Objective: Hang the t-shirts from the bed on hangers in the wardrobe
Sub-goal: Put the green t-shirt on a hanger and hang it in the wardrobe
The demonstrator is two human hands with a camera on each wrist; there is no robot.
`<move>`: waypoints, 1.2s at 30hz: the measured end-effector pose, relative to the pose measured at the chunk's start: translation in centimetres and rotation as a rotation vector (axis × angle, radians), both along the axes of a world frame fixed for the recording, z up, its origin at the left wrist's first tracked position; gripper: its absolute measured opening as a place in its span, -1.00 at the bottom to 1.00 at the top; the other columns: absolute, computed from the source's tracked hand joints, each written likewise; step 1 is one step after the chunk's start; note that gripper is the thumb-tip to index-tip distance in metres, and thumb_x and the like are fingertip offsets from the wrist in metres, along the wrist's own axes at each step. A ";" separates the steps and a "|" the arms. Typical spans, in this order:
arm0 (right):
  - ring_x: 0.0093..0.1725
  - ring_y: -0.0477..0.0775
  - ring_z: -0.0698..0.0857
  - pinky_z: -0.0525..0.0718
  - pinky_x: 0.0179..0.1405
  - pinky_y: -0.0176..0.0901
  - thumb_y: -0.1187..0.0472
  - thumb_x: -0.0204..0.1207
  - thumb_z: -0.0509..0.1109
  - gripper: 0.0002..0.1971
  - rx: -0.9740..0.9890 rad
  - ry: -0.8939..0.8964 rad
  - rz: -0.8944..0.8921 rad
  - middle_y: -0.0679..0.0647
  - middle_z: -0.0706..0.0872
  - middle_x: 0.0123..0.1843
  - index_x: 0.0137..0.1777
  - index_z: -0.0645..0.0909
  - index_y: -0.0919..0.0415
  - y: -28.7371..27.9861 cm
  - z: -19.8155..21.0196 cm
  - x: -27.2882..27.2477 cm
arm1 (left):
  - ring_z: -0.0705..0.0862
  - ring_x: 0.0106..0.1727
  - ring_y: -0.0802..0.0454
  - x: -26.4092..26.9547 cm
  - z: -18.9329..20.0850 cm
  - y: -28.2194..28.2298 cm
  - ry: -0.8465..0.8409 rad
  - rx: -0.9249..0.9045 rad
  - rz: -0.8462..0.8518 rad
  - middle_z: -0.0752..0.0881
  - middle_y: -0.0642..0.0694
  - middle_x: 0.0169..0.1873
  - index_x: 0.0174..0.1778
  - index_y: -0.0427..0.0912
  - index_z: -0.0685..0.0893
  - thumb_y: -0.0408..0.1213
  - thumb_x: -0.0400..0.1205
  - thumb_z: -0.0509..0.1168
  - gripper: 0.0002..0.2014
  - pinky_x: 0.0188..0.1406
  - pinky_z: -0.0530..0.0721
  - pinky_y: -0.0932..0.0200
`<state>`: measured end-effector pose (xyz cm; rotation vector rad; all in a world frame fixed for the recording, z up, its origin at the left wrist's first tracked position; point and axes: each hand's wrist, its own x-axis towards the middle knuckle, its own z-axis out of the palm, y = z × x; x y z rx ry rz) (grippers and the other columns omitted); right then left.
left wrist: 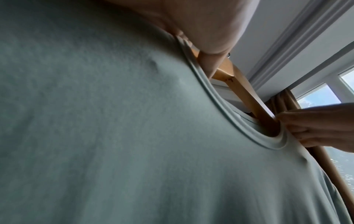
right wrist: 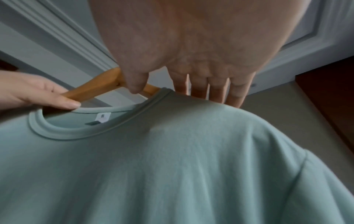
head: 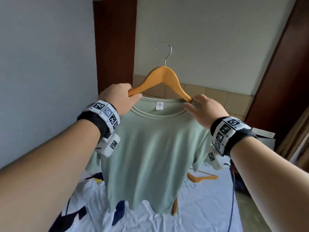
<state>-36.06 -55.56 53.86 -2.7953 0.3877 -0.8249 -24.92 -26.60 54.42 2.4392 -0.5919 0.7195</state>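
Bed point(head: 200, 206): white sheet below, spare hanger point(head: 202, 177) lying on it.
Head view: left hand point(head: 119, 97) grips wooden hanger point(head: 164, 76); green t-shirt point(head: 150, 148) hangs on it above the bed.
Left wrist view: collar point(left wrist: 220, 106) around hanger arm.
Right wrist view: right hand point(right wrist: 191, 53), fingers straight, on the shirt shoulder.

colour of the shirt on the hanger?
Plain pale sage green shirt, no print. Head view shows it best.

One green t-shirt point(head: 150, 154) is in view. There are two wooden hangers: one point(head: 163, 76) inside the shirt's collar, another point(head: 203, 178) lying on the bed point(head: 205, 206) towards its right edge. Two hands show, the left hand point(head: 119, 97) and the right hand point(head: 207, 109). One curtain point(head: 294, 138) hangs at the right.
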 end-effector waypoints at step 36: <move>-0.20 0.16 0.67 0.51 -0.27 0.01 -0.36 0.66 0.23 -0.55 0.061 0.052 0.667 0.04 0.65 -0.22 -0.14 0.46 0.03 42.1 2.6 11.1 | 0.36 -0.52 -0.02 -12.2 -1.7 47.6 0.126 -0.248 0.589 0.36 -0.04 -0.58 -0.52 -0.13 0.37 0.61 0.38 0.34 -0.22 -0.39 0.31 0.10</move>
